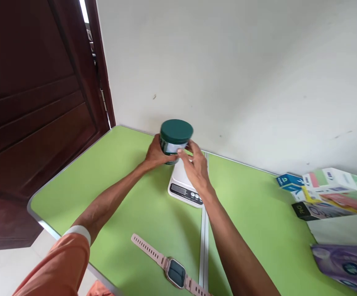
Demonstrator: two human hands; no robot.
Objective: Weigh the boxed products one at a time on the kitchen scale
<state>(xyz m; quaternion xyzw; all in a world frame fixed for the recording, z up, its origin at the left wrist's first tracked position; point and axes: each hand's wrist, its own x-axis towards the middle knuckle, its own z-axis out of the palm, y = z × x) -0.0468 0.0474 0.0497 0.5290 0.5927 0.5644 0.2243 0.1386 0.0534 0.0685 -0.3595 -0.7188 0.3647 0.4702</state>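
A dark green jar [176,132] with a wide green lid and a pale label is held between both my hands. My left hand [159,154] wraps its left side, thumb across the front. My right hand [196,163] grips its right side, with the thumb near the label's lower edge. Directly below and in front is a white digital kitchen scale [178,179], its display and buttons facing me; my right hand covers part of its platform. The jar appears raised above the table, at the scale's back left. Whether it touches the scale I cannot tell.
A smartwatch with a pink strap [176,272] lies at the front of the green folding table [119,197]. Several boxes [326,193] and a purple tissue pack [345,265] are at the right. A white wall [228,74] borders the back; a dark wooden door [33,102] stands left.
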